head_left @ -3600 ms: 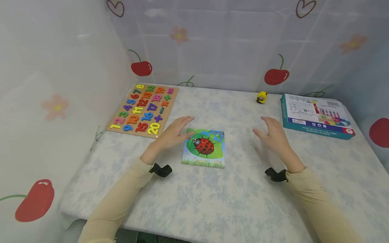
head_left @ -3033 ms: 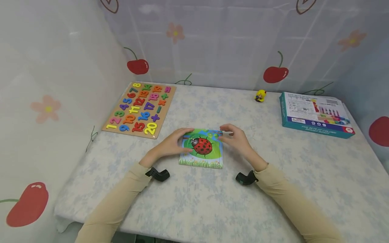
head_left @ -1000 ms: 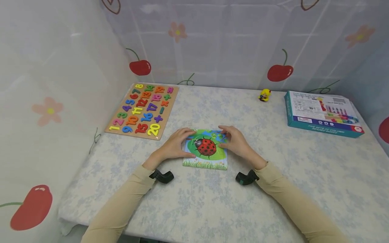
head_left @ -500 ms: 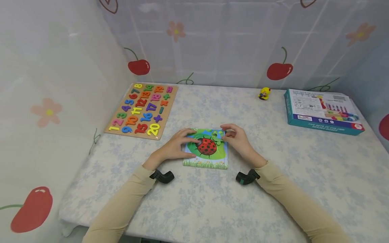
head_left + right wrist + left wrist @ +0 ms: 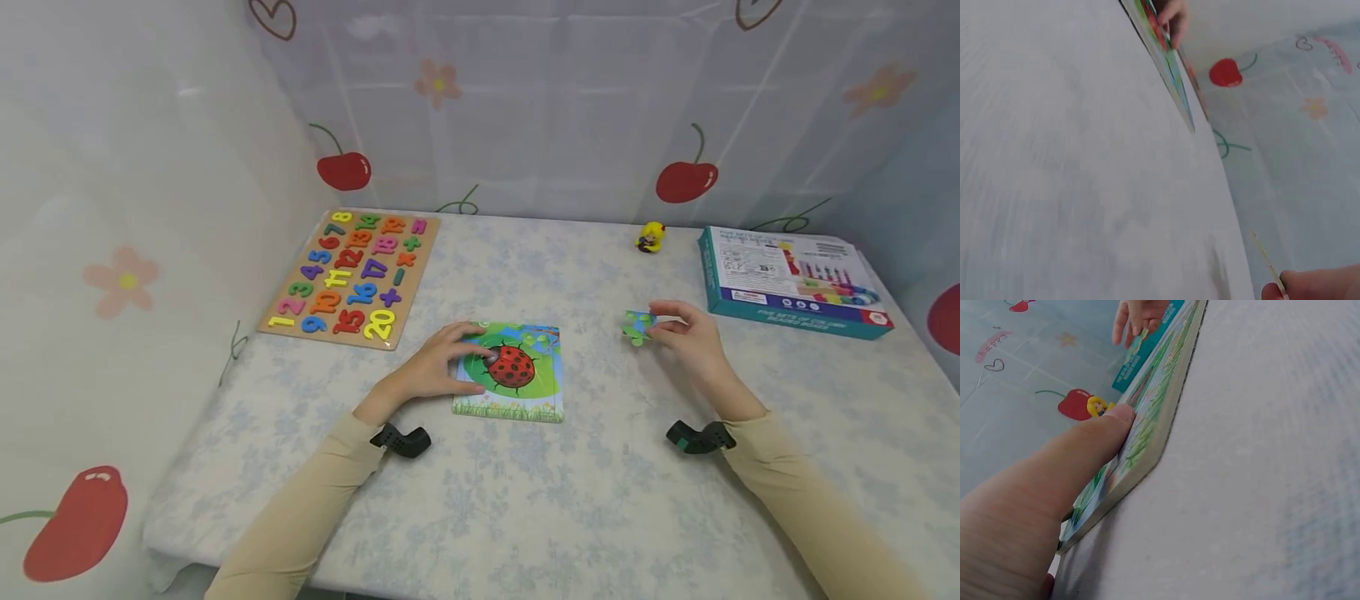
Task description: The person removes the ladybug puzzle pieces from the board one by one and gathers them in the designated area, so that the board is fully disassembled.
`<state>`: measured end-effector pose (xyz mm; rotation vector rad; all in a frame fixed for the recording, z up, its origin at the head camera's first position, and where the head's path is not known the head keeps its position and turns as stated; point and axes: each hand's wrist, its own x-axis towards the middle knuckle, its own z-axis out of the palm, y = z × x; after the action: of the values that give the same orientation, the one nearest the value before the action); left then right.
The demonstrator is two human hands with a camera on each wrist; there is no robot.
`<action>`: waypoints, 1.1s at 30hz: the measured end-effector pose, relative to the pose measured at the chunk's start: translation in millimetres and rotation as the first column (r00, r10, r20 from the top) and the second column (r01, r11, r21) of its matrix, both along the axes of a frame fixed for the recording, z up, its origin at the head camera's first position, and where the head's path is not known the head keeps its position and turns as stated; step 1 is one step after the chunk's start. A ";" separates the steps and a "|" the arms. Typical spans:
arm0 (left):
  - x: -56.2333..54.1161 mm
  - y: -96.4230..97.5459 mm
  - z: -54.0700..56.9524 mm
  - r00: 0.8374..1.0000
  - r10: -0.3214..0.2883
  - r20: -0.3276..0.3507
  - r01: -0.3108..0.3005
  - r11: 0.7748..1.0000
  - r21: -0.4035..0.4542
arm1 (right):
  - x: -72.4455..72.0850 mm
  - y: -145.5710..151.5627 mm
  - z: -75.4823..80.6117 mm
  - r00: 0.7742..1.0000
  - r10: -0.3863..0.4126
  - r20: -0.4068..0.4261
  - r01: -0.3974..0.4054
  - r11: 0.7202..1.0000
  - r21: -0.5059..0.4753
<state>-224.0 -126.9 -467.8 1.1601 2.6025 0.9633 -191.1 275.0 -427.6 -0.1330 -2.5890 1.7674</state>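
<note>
A square ladybug jigsaw puzzle [image 5: 517, 383] lies flat on the table in the head view. My left hand [image 5: 431, 364] rests spread on its left side, with the thumb and a finger touching the top near the ladybug's head. The left wrist view shows that thumb [image 5: 1094, 437] laid straight across the board. To the right of the board, my right hand [image 5: 693, 346] pinches a green and blue puzzle piece [image 5: 636, 327] between thumb and fingers, apart from the board. Seen edge-on in the right wrist view, the piece [image 5: 1267, 259] is thin.
A wooden number board [image 5: 348, 279] lies at the back left. A small yellow-haired figurine [image 5: 650, 237] stands near the table's back edge. The teal boxed set [image 5: 795, 282] sits at the back right, close beyond my right hand. Patterned curtains line the table's back and sides.
My right hand has pinched the piece at the board's upper right, lifted it out and carried it to the right. The left hand has come onto the board and stays there.
</note>
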 end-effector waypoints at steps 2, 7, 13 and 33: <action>-0.3 -0.2 -0.2 1.000 -0.001 0.001 0.001 1.000 0.001 | 4.1 17.2 -1.6 1.000 -0.024 -0.005 0.024 1.000 -0.003; -0.8 -0.1 -0.7 1.000 -0.001 -0.010 0.001 1.000 0.011 | 8.8 45.6 -6.4 0.998 -0.069 -0.008 0.069 0.998 0.005; 1.1 -0.7 -3.2 1.000 -0.003 -0.008 0.003 1.000 0.007 | 12.9 56.1 -14.9 0.990 -0.133 0.038 0.130 0.989 0.069; 0.7 -0.6 0.9 1.000 0.008 -0.010 -0.008 1.000 0.019 | 11.2 39.4 -5.9 0.984 -0.177 0.030 0.166 0.961 0.221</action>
<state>-223.3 -127.5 -466.9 1.1630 2.6139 0.9878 -179.9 314.4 -433.5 -0.3904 -2.6886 1.4327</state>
